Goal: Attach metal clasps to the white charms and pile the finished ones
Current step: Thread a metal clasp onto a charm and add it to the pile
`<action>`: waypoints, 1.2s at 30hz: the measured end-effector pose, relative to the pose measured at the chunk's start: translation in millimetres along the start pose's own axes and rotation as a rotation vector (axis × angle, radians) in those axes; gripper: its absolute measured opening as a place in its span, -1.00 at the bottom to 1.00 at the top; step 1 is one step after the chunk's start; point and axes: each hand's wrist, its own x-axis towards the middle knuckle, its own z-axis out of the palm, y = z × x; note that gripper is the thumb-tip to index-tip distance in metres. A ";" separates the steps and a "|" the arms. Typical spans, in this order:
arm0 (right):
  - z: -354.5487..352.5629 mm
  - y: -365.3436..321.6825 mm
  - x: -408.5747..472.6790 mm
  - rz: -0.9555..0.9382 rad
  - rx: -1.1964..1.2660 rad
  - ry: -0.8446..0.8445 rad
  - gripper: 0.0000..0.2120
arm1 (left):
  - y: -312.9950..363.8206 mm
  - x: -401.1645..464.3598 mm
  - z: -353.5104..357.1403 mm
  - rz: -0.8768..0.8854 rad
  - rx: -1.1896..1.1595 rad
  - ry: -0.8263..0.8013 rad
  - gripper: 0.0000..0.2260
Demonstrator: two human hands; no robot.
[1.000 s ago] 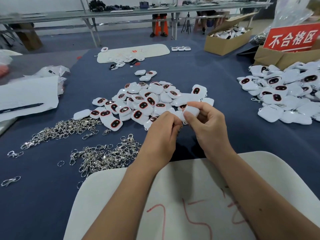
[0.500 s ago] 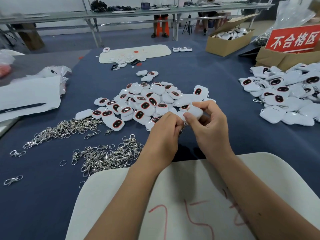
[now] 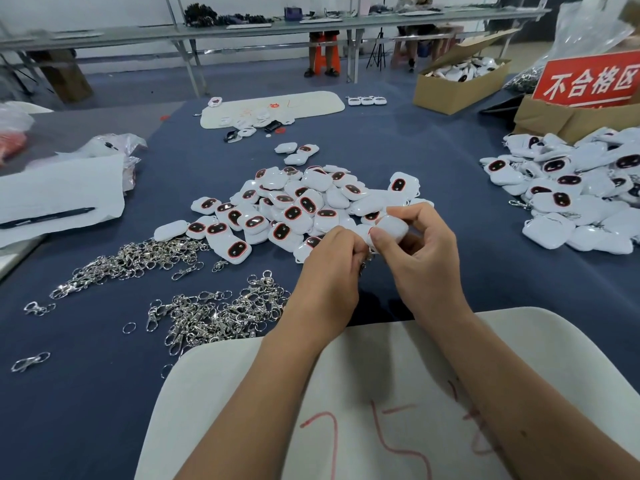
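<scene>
Since a second ago, our right hand keeps pinching the white charm while our left hand pinches the clasp on, little changed: attachment unfinished.

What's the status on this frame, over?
Left hand pinching metal clasp. Right hand gripping white charm. Clasp mostly hidden, attachment unconfirmed. Nothing in the way.

A blue cloth covers the worktable across the middle of the frame. Along the top edge runs a long grey metal bench on slanted legs, with a blue-grey floor under it. A pale wall fills the upper left.
</scene>
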 end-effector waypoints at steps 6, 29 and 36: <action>0.8 -1.5 -1.5 -0.044 -0.043 -0.003 -0.77 | -2.1 -0.8 3.0 -0.049 0.023 0.023 -0.83; -1.2 -0.8 0.1 0.109 0.139 0.010 -0.76 | 0.2 1.4 2.6 -0.082 -0.069 0.094 -0.90; 0.3 -4.2 -0.6 0.168 0.296 0.002 -0.77 | -2.8 0.8 -1.1 -0.058 -0.182 0.170 -0.90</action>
